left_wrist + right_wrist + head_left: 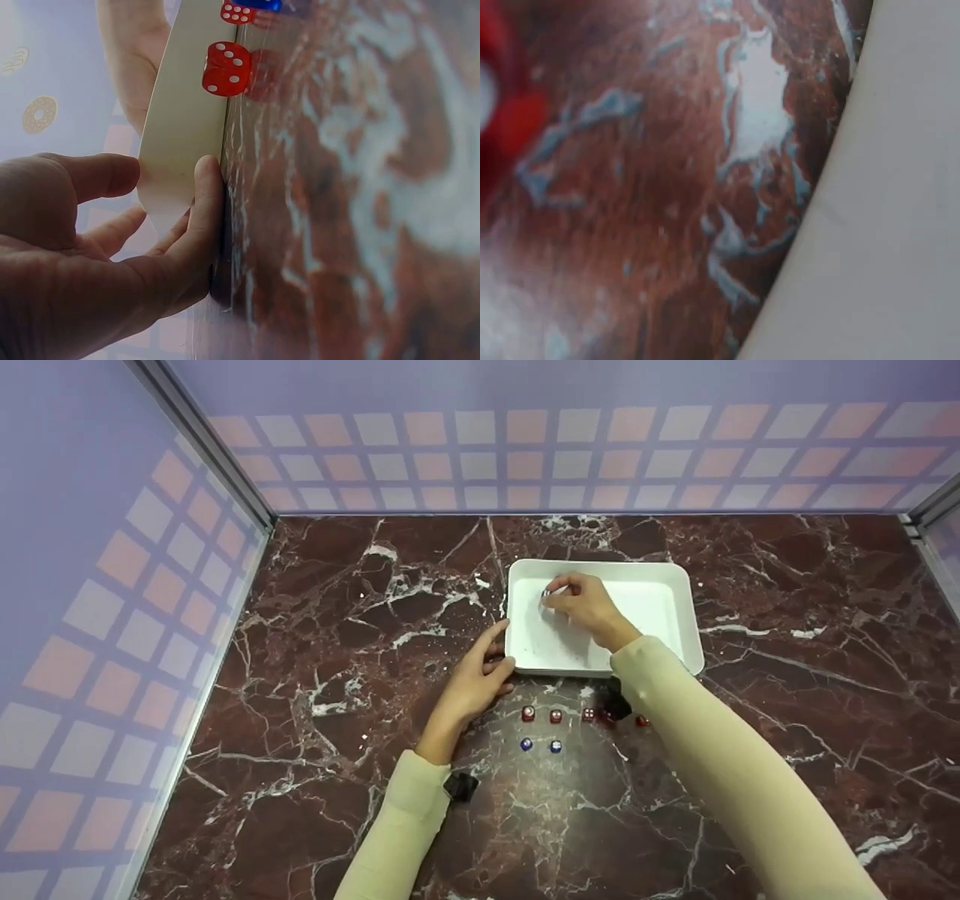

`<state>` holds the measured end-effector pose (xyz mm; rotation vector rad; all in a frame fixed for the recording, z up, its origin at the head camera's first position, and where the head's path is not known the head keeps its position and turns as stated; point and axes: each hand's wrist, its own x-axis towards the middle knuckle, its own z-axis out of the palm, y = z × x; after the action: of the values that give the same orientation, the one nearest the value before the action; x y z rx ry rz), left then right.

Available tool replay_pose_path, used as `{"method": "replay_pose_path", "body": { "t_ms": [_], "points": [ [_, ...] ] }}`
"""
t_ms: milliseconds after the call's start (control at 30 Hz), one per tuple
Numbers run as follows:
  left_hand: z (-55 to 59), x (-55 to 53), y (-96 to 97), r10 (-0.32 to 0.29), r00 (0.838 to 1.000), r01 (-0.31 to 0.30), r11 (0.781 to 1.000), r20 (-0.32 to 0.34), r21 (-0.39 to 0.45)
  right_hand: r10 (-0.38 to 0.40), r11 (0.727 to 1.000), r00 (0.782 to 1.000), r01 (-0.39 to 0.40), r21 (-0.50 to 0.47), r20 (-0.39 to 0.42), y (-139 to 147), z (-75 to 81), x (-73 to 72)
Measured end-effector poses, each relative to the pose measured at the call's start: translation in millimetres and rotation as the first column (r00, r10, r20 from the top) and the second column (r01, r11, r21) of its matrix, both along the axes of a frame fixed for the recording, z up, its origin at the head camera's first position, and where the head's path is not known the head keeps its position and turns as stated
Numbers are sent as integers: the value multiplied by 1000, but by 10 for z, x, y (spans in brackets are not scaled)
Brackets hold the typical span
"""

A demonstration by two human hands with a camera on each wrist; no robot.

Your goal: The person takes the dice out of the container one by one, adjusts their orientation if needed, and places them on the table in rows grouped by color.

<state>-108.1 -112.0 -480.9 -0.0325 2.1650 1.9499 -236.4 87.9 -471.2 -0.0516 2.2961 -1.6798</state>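
A shallow white tray point(660, 619) lies on the marbled tabletop. My right hand point(589, 604) reaches over its front edge and pinches a small shiny thing point(545, 597) above the tray's left part; the fingers mostly cover it, so its kind is unclear. At the tray's left front corner, my left hand point(476, 679) rests its fingertips and thumb against the outside. The left wrist view shows these fingers spread along the tray wall point(176, 127). The right hand's fingers are outside the right wrist view, where the tray's side point(885, 195) fills the right.
Several red dice point(556, 716) stand in a row in front of the tray, some partly hidden by the right wrist. Nearer lie two blue dice, one left point(526, 744) and one right point(556, 747). Checkered walls point(472, 457) border the tabletop point(337, 637).
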Motion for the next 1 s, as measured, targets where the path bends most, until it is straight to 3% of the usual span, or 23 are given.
{"method": "replay_pose_path", "body": {
  "t_ms": [233,633,1000],
  "points": [
    [-42,27,-23,12,1000,-12,1000,10,9,64,998,997,-63,16,-35,-7,-16,102],
    [-5,-17,-25,3,1000,-3,1000,17,11,161,986,979,-154,61,-129,122,288,254],
    [-19,-26,-17,0,1000,0,1000,2,12,255,966,953,-242,95,-165,354,391,580]
  ]
}}
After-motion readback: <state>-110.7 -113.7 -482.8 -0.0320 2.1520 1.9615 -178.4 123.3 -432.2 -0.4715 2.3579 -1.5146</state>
